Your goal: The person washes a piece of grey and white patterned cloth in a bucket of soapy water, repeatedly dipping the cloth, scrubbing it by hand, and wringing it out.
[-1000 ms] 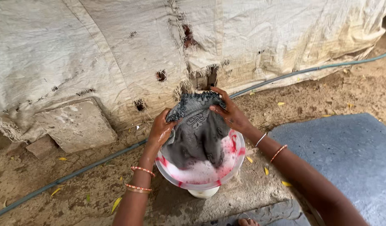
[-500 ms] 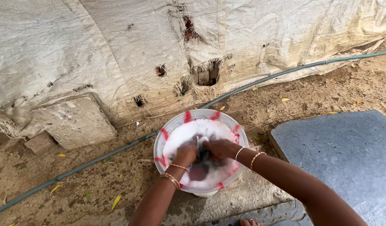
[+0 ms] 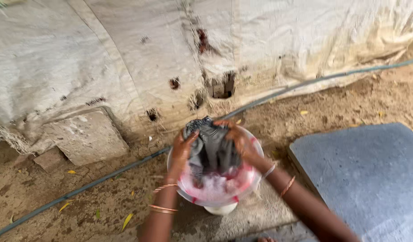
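Torn tarp (image 3: 103, 58) hanging at far side, hose (image 3: 126, 166) running across dirt, grey slab (image 3: 367, 175) lying at right. Both hands now lifting dark cloth (image 3: 212, 148) out of suds, where half a second ago they were plunging it under. Left hand (image 3: 183, 150) and right hand (image 3: 238, 140) closing on cloth's upper edges, cloth dangling into basin (image 3: 255, 177). Dunk-and-lift cycle looking underway.

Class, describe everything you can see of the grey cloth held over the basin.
The grey cloth looks like thin, patterned fabric, dark and wet, bunched into folds. The left hand and right hand grip its upper edge, lifting it; its lower end hangs into white suds in the round basin with red markings. Motion blur hides finer detail.
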